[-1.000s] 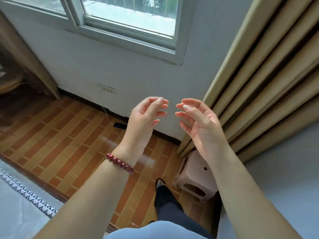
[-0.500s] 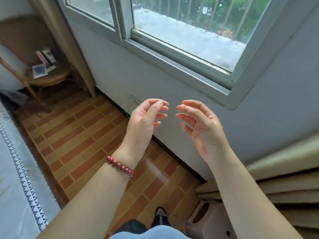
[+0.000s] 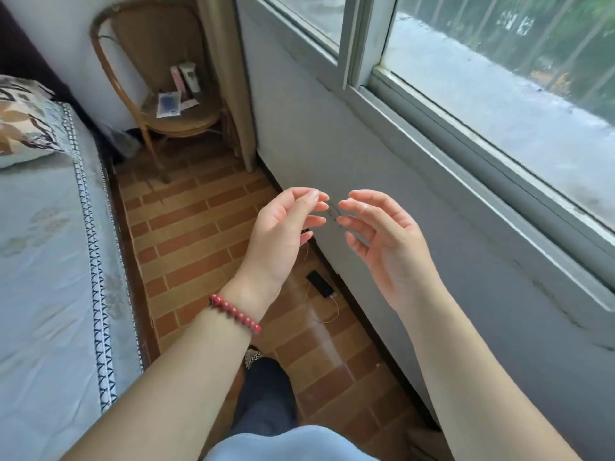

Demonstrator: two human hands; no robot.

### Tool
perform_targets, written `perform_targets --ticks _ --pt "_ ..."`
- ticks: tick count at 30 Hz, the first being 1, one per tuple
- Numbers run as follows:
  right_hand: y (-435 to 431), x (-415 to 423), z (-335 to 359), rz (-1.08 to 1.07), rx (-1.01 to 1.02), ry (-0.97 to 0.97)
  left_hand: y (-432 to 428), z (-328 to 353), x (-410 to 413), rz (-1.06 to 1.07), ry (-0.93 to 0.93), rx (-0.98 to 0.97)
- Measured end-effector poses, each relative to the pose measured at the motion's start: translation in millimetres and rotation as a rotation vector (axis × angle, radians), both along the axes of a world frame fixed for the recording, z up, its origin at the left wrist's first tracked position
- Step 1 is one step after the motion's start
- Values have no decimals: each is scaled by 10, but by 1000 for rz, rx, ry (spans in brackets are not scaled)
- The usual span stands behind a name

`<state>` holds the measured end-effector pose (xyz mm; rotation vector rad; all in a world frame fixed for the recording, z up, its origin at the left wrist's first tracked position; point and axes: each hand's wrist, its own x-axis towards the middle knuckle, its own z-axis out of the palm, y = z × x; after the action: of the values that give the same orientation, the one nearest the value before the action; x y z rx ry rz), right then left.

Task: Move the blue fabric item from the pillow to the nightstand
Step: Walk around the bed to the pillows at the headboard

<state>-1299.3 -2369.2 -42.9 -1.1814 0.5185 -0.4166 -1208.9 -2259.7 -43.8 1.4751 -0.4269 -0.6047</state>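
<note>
Now pillow [image 3: 23, 121] in view; left hand [image 3: 283, 231], right hand [image 3: 382, 241] unchanged, empty.

One camera, worn on my head, looks forward and down along the brick floor [image 3: 199, 234], close over my raised hands, bed [image 3: 43, 261] left, window wall [image 3: 382, 181] right.

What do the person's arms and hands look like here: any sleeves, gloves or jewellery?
Both forearms are bare, with no sleeves or gloves in view. The left hand has a red beaded bracelet of round beads around its wrist. The right hand and its wrist carry nothing: no ring, watch or band shows. No rings show on the left hand either.
</note>
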Motion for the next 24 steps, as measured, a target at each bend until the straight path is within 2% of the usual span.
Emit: perform_targets --ticks 10,24 --pt "-53 2086 82 137 18 -50 12 168 1929 109 -72 5" --pt "1 4206 -64 377 4 -11 242 -34 3777 360 -37 -1"
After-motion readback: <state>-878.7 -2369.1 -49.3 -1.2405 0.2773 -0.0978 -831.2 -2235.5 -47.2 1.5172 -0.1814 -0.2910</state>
